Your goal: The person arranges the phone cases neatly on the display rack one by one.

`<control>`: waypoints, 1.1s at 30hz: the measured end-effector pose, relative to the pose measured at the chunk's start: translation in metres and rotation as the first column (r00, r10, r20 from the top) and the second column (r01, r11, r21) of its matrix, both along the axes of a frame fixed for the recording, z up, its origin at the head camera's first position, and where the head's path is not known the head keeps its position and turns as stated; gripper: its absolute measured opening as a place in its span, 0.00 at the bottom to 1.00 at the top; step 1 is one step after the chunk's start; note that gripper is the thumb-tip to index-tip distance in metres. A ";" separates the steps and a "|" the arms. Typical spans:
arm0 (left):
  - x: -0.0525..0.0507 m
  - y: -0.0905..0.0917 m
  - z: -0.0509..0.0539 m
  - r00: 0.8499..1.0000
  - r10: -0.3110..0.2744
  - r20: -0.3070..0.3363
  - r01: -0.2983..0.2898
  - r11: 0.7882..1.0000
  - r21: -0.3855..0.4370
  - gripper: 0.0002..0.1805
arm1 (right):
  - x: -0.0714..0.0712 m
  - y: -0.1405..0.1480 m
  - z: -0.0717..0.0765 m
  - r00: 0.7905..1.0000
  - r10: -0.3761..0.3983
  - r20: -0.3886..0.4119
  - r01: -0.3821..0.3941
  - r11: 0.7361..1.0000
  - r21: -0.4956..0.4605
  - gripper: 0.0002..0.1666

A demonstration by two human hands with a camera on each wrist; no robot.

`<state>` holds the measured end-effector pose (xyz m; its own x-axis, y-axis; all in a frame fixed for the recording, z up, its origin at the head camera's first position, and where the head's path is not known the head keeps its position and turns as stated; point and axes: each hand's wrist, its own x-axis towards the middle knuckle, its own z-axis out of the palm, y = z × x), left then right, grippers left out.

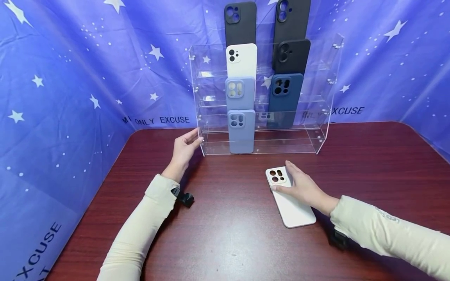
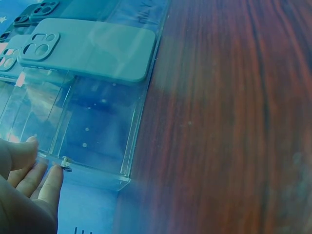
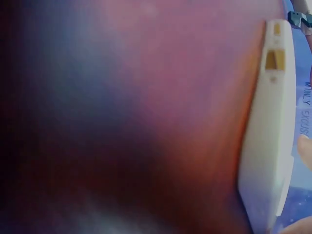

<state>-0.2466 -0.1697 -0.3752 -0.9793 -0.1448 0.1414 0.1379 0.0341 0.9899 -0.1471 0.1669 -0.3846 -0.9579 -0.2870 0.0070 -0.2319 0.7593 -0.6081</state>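
Observation:
A white phone case with a camera cutout leans at a slant over the tabletop, in the grip of my right hand, thumb on one long edge and fingers on the other. In the right wrist view the white case shows its side edge; whether it touches the table is unclear. My left hand rests its fingertips against the left side panel of a clear acrylic display stand. The left wrist view shows the left hand with extended fingers at that panel, near a small metal fastener.
The tiered stand holds a light-blue case in front, another light-blue case, a white case, a dark-blue case and several black cases. Beneath is a dark red wooden table; a blue star-patterned cloth hangs behind.

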 end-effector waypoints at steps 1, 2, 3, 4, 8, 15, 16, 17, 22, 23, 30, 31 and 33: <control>0.000 0.000 0.000 1.000 -0.003 -0.002 0.003 1.000 0.001 0.23 | 0.000 0.000 -0.001 1.000 -0.003 0.000 0.003 1.000 -0.010 0.57; 0.000 0.000 -0.001 1.000 -0.004 -0.002 0.004 1.000 -0.001 0.23 | 0.001 -0.001 -0.002 1.000 -0.006 -0.002 0.006 1.000 -0.020 0.58; -0.001 -0.001 -0.001 1.000 -0.006 -0.001 0.006 1.000 -0.001 0.23 | 0.001 -0.001 -0.003 1.000 -0.009 -0.002 0.009 1.000 -0.030 0.58; -0.001 0.000 -0.001 1.000 -0.006 0.000 0.006 1.000 0.004 0.23 | 0.001 -0.001 -0.003 1.000 -0.016 0.000 0.016 0.999 -0.040 0.58; -0.001 0.000 -0.002 1.000 -0.008 0.009 0.008 1.000 0.012 0.23 | 0.001 -0.002 -0.008 0.999 -0.046 0.017 0.047 0.996 -0.072 0.60; 0.000 0.000 0.000 1.000 -0.015 0.001 0.015 1.000 0.028 0.23 | 0.002 -0.006 -0.014 0.995 -0.090 0.038 0.093 0.990 -0.103 0.65; 0.001 0.000 0.000 1.000 -0.014 0.003 0.014 1.000 0.026 0.23 | 0.002 -0.006 -0.015 0.995 -0.091 0.035 0.094 0.990 -0.101 0.65; 0.001 0.000 0.000 1.000 -0.016 0.003 0.016 1.000 0.025 0.23 | 0.002 -0.006 -0.015 0.995 -0.093 0.032 0.096 0.990 -0.100 0.65; 0.001 -0.001 -0.001 1.000 -0.010 0.012 0.010 1.000 0.003 0.23 | 0.003 -0.007 -0.017 0.995 -0.100 0.017 0.101 0.990 -0.095 0.64; 0.001 -0.002 -0.002 1.000 -0.009 0.014 0.009 1.000 0.003 0.23 | 0.003 -0.007 -0.017 0.995 -0.101 0.012 0.102 0.990 -0.095 0.63; 0.001 -0.002 0.000 1.000 -0.009 0.011 0.009 0.999 0.036 0.24 | 0.000 -0.007 -0.017 0.994 -0.103 -0.028 0.100 0.989 -0.109 0.61; 0.001 -0.002 0.000 1.000 -0.011 0.011 0.011 0.999 0.035 0.24 | 0.000 -0.007 -0.016 0.994 -0.104 -0.034 0.100 0.989 -0.110 0.61; 0.001 -0.001 0.000 1.000 -0.014 0.013 0.014 1.000 0.028 0.24 | -0.001 -0.006 -0.016 0.993 -0.103 -0.051 0.098 0.990 -0.105 0.61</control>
